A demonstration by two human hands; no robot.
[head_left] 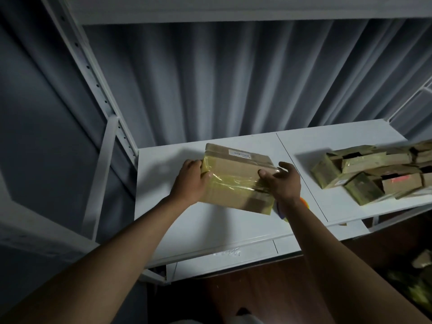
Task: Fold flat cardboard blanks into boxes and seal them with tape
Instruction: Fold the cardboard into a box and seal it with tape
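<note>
- Dark brown wooden floor (pixel 257 298) runs along the bottom of the view, below the front edge of the shelf.
- Two bare forearms reach up and forward from the lower corners toward the shelf.
- Left hand (pixel 190 181) grips the left end of a flat brown cardboard box wrapped in yellowish clear tape (pixel 236 181); thumb lies on the top face, fingers curl round the left edge.
- Right hand (pixel 284 181) is at the box's right end; thumb presses on the taped top face near the right edge, the other fingers are loosely spread and only partly curled past the corner. Cannot tell if they close on the box.
- The box is held between both hands, tilted, over the left half of the white metal shelf board (pixel 210 230). A small white label (pixel 239 154) sits on its far top edge.
- An orange and white round object (pixel 304 204) shows just behind the right wrist, mostly hidden; identity not clear.
- A heap of similar taped brown cardboard boxes (pixel 371 170) lies on the right half of the shelf, well apart from the held box.
- White perforated shelf upright (pixel 98 90) rises at left.
- Grey pleated curtain (pixel 233 78) hangs behind the shelf.
</note>
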